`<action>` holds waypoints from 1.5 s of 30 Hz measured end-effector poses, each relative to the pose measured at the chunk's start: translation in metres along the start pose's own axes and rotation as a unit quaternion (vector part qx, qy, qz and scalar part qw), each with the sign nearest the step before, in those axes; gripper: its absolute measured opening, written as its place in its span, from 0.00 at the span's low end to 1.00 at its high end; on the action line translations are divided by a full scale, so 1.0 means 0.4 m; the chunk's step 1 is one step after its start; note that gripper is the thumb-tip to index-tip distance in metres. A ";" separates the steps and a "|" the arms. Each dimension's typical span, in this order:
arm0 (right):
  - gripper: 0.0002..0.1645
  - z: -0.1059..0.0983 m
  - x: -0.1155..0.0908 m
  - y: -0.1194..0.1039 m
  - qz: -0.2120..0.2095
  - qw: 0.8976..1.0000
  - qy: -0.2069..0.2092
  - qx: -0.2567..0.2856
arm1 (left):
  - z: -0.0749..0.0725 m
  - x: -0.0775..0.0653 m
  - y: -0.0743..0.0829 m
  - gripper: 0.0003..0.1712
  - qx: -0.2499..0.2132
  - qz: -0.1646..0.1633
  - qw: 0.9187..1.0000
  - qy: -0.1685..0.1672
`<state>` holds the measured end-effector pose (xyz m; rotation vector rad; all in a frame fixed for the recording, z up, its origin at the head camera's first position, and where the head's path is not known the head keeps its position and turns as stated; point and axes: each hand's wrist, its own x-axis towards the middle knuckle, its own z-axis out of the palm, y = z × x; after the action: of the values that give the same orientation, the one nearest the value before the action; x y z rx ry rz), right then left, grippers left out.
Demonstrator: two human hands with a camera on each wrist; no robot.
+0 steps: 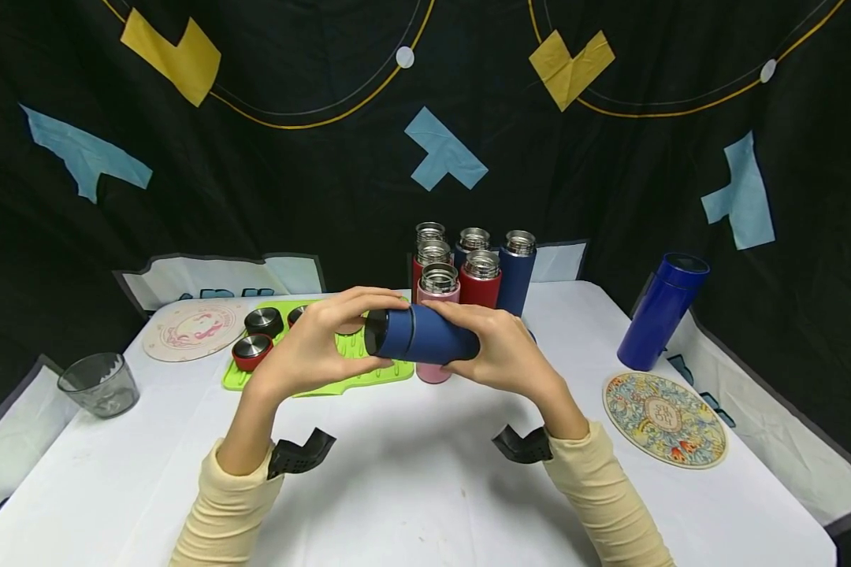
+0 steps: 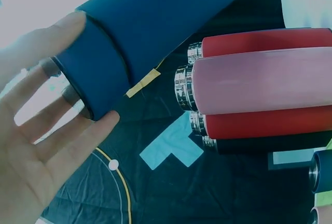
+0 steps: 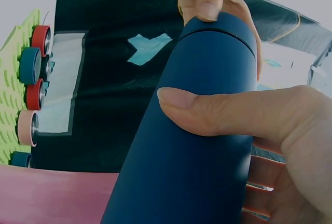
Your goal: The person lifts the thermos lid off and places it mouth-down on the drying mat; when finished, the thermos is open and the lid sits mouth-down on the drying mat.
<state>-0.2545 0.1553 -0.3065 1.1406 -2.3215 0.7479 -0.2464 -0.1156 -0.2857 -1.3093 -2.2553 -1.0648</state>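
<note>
Both hands hold a dark blue thermos flask (image 1: 445, 339) lengthwise above the table, its cap end towards the left. My left hand (image 1: 312, 346) grips the blue cap (image 2: 93, 60), thumb on one side and fingers on the other. Round the body curls my right hand (image 1: 507, 346), its thumb lying across the side in the right wrist view. A thin dark seam runs between cap and body. Just behind stand several lidless flasks with bare steel necks, among them a pink flask (image 2: 249, 79), a red flask (image 1: 479, 290) and a blue flask (image 1: 516, 276).
At the left, a lime-green mat (image 1: 326, 387) bears several loose caps, including a red cap (image 1: 251, 352) and a black cap (image 1: 262, 320). Beyond it are a round pink-print board (image 1: 195, 329) and a glass (image 1: 106, 390). On the right are a capped blue bottle (image 1: 659, 315) and a patterned disc (image 1: 665, 417).
</note>
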 end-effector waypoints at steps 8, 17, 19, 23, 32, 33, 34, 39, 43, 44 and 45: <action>0.49 0.004 0.005 -0.006 0.012 1.000 0.009 -0.027 | 0.009 0.004 -0.002 0.38 0.003 -0.080 0.996 0.045; 0.48 0.000 0.007 -0.005 0.012 0.999 0.002 -0.033 | 0.008 0.005 -0.006 0.39 -0.001 -0.079 0.997 0.025; 0.48 -0.001 0.006 -0.002 0.010 1.000 0.000 -0.029 | 0.007 0.005 -0.009 0.40 -0.008 -0.053 0.998 0.013; 0.49 -0.004 0.004 0.000 0.014 1.000 -0.004 -0.021 | 0.005 0.005 -0.012 0.41 -0.018 -0.011 1.000 0.001; 0.49 -0.004 0.005 -0.002 0.019 1.000 -0.007 -0.018 | 0.004 0.008 -0.011 0.40 -0.009 -0.023 1.000 0.017; 0.49 -0.004 0.005 -0.002 0.019 1.000 -0.007 -0.020 | 0.005 0.007 -0.011 0.40 -0.006 -0.033 0.999 0.020; 0.49 -0.003 0.005 -0.002 0.019 1.000 -0.007 -0.021 | 0.005 0.007 -0.012 0.39 -0.002 -0.044 0.999 0.023; 0.49 -0.001 0.004 -0.004 0.022 0.999 -0.009 -0.027 | 0.006 0.005 -0.012 0.39 -0.003 -0.079 0.997 0.026; 0.49 -0.001 0.001 -0.003 0.025 0.999 -0.016 -0.027 | 0.003 0.003 -0.014 0.41 -0.014 -0.054 0.998 0.002; 0.48 -0.001 0.000 -0.003 0.025 0.999 -0.018 -0.026 | 0.002 0.002 -0.015 0.41 -0.019 -0.044 0.999 -0.004; 0.48 -0.001 0.000 -0.003 0.024 0.999 -0.018 -0.024 | 0.000 0.002 -0.016 0.41 -0.023 -0.033 0.999 -0.009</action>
<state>-0.2534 0.1553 -0.3059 1.0884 -2.3915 0.6899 -0.2522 -0.1169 -0.2878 -1.2744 -2.3146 -1.1392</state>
